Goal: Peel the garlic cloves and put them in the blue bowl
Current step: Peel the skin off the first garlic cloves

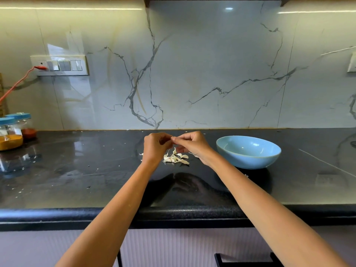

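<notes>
2 hands meet at frame centre: your left hand (156,146) and right hand (189,144) pinch something small between fingertips, presumably 1 garlic clove, directly above the peel pile (175,158) so scraps drop there. The blue bowl (248,152) waits right, within reach.

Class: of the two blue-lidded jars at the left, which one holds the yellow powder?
The nearer jar; the jar behind it holds red contents.

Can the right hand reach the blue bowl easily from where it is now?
Probably yes. The right hand is raised over the garlic pile, and the blue bowl stands just to its right on the counter, with nothing between them.
</notes>
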